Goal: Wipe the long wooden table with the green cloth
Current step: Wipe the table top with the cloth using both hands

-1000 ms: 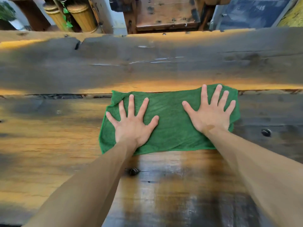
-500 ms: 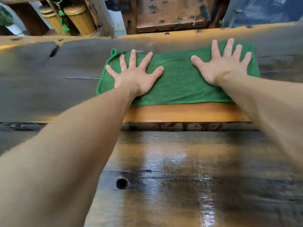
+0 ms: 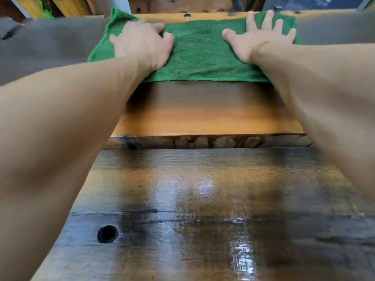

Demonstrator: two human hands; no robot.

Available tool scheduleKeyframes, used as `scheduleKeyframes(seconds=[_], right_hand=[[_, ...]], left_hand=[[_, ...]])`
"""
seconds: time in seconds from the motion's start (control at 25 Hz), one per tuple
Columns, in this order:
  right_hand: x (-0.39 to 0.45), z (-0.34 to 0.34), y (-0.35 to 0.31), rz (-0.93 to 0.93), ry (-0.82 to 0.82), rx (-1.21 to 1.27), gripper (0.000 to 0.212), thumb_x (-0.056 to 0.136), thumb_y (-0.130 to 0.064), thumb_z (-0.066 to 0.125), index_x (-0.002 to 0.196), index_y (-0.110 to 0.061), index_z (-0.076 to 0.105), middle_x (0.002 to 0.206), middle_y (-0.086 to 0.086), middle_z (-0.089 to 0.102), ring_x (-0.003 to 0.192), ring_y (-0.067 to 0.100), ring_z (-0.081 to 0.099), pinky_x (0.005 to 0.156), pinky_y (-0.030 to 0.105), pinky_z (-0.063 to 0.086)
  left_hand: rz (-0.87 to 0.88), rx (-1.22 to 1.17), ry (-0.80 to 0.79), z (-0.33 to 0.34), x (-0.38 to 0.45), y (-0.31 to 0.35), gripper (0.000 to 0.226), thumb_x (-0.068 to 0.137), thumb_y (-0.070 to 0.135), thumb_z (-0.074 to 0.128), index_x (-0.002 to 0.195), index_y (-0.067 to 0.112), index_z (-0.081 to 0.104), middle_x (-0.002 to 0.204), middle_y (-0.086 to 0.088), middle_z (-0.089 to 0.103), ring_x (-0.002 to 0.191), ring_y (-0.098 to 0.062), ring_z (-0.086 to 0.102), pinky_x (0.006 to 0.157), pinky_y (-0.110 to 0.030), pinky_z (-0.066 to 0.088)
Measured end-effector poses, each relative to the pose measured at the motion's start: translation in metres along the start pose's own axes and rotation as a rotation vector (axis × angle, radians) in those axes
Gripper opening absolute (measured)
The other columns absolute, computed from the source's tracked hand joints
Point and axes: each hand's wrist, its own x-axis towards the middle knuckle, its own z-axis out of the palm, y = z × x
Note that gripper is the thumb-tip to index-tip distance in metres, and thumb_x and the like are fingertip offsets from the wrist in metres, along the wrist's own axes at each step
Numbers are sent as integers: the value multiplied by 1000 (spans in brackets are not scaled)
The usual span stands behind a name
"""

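Observation:
The green cloth [image 3: 199,51] lies spread across the far plank of the long wooden table [image 3: 203,118], reaching its far edge. My left hand [image 3: 142,42] presses on the cloth's left part with its fingers bent, and the cloth's far left corner is rucked up beside it. On the cloth's right part, my right hand [image 3: 257,36] lies flat with its fingers spread. Both arms are stretched far forward. The near plank is dark and shines wet.
A rough gap [image 3: 203,141] runs between the two planks. A dark knot hole [image 3: 107,233] sits in the near plank at the left. Beyond the far edge stand yellow woven baskets [image 3: 67,6] and a wooden piece of furniture [image 3: 192,5].
Both hands have pushed the cloth away from me, from the seam between the planks up to the table's far edge. My left fingers have gone from spread to bent.

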Motion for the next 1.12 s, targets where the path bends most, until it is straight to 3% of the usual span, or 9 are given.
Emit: scheduleKeyframes(seconds=[0.08, 0.2, 0.32, 1.12], right_hand=[[-23, 0, 7, -1, -14, -11, 89, 88, -82, 13, 160, -33, -1, 168, 10, -8, 154, 34, -6, 120, 59, -6], [-65, 3, 21, -48, -27, -50, 90, 87, -84, 9, 160, -34, -3, 169, 8, -9, 154, 32, -8, 120, 60, -6], [-109, 2, 40, -51, -72, -39, 92, 85, -87, 10, 160, -36, -5, 168, 7, -11, 154, 31, -10, 120, 61, -6], [-502, 16, 160, -118, -186, -79, 95, 80, -90, 4, 157, -37, -16, 166, 5, -21, 153, 28, -19, 119, 61, -8]], left_hand=[[-14, -16, 71, -2, -19, 4, 56, 95, 44, 25, 139, 26, 56, 151, -14, 47, 137, -39, 43, 114, -65, 27], [-13, -12, -135, -7, -58, -1, 64, 99, 53, 16, 161, 37, 18, 171, -3, 9, 156, -31, 8, 122, -64, 2], [25, 5, -189, -11, -111, -7, 65, 99, 64, 13, 160, 44, 4, 171, 4, -6, 157, -27, -6, 122, -62, -6], [18, 54, -344, -61, -526, -19, 78, 89, 76, -1, 158, 43, -14, 168, 1, -21, 155, -34, -16, 120, -65, -6]])
